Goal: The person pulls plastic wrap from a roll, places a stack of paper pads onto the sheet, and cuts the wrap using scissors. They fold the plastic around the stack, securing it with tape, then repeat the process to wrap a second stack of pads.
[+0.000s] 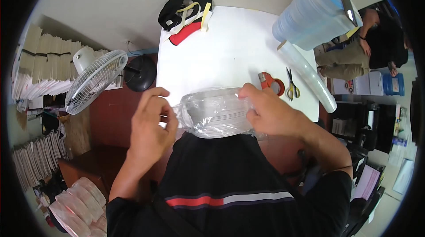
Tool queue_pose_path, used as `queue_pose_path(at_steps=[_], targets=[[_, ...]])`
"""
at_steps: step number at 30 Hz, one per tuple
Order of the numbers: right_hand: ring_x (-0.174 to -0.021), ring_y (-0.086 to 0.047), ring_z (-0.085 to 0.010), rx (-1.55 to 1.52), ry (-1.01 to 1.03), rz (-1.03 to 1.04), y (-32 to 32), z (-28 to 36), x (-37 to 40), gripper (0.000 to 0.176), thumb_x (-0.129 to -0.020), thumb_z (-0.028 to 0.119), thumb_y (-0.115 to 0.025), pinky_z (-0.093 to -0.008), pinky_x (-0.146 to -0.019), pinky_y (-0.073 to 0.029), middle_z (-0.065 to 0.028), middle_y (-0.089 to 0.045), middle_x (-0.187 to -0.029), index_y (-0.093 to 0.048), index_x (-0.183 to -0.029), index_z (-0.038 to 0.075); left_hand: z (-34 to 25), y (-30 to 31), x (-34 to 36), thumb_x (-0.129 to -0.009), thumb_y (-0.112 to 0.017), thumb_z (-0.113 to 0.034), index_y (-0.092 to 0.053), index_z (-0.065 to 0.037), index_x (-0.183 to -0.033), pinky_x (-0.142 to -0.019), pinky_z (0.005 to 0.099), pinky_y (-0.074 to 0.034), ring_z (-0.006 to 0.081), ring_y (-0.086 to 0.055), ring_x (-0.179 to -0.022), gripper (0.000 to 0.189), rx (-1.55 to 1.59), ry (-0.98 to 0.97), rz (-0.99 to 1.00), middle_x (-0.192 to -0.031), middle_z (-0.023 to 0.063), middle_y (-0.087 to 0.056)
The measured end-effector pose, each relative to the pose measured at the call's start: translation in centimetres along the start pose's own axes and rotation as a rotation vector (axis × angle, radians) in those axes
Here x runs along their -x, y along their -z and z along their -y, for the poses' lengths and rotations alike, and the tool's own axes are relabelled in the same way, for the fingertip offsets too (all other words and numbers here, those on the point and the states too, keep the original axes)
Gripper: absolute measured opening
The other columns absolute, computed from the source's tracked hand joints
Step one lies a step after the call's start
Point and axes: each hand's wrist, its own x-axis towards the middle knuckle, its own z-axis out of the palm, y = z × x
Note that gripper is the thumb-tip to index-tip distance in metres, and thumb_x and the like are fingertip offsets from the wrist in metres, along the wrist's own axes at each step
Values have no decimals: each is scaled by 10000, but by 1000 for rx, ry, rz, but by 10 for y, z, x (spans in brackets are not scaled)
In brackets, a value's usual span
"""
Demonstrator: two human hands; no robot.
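Observation:
A bundle in clear plastic film (217,112) lies at the near edge of the white table (212,64), against the person's black shirt. At its left end is my left hand (155,119), its fingers curled and apart beside the gathered film. My right hand (270,111) grips the bundle's right end, thumb and index finger pressed on the film. Just beyond the right hand lie an orange tape dispenser (271,84) and scissors (292,87) with black and yellow handles.
A roll of clear film (307,77) slants along the table's right side, near a large blue water jug (310,13). A black bag (183,13) sits at the back left. A white fan (98,80) stands to the left. Another person (376,42) is at the right.

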Motion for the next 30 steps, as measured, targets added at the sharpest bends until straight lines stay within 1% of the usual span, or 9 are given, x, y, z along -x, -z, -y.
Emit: queue_pose_path(at_steps=[1,4,9,12,18,19,26,29,30], targets=[[-753,-648,-397,0,90,-80,-1,-3,0,312,-851,-11,-558,-485,-788,-480,-201,-600,-687,-516,-1160,2,1,8,0,-772,-656,116,-562,25,-875,-626,329,-576,270,-676,-728,167,-27,7,-17,-1112,177,-621],[-716,-641,-481,190,200,-189,7,4,2,220,-799,-74,-552,-537,-678,-499,-270,-620,-704,-520,-1016,-57,0,23,-4,-766,-648,132,-567,31,-860,-611,314,-561,236,-661,-686,160,-81,14,-61,-1080,164,-637],[-693,-641,-469,127,359,-214,29,14,11,129,-782,-100,-548,-526,-618,-488,-271,-618,-698,-545,-903,-52,-15,32,-8,-770,-678,52,-600,1,-879,-621,361,-557,280,-681,-757,143,-316,54,-40,-1082,171,-641],[-691,-636,-447,69,417,-208,35,17,10,120,-838,-71,-586,-487,-695,-497,-225,-611,-689,-554,-924,6,-55,16,-9,-763,-750,-56,-620,-33,-947,-715,397,-560,309,-686,-836,227,-253,-245,87,-1084,173,-650],[-665,-644,-422,-6,525,-178,47,8,1,90,-886,-27,-623,-438,-578,-484,-203,-620,-691,-570,-941,22,-61,-25,2,-733,-786,-89,-637,-90,-1092,-758,409,-510,306,-643,-769,389,-418,-155,445,-902,86,-615],[-658,-643,-420,-23,547,-177,47,5,-1,84,-888,-21,-627,-436,-567,-481,-205,-619,-688,-573,-940,18,-59,-22,4,-761,-760,-104,-666,-104,-1060,-662,401,-506,276,-625,-700,313,-478,-210,474,-818,51,-566],[-689,-641,-422,548,445,-46,71,24,15,104,-829,28,-626,-465,-630,-512,-197,-617,-695,-578,-918,6,-67,20,12,-767,-653,-124,-696,-100,-877,-580,377,-523,244,-651,-720,120,-377,-237,680,-815,51,-541],[-690,-648,-393,387,870,-243,47,37,9,145,-777,36,-634,-459,-666,-532,-150,-610,-672,-588,-909,1,-68,24,6,-781,-654,-149,-694,-88,-856,-590,375,-529,251,-660,-725,105,-357,-308,763,-813,62,-552],[-712,-673,-375,369,873,-90,32,42,2,105,-775,45,-647,-446,-656,-549,-153,-636,-688,-621,-867,1,-67,26,2,-792,-656,-159,-689,-77,-848,-587,377,-529,258,-660,-711,104,-357,-348,784,-807,68,-557]])
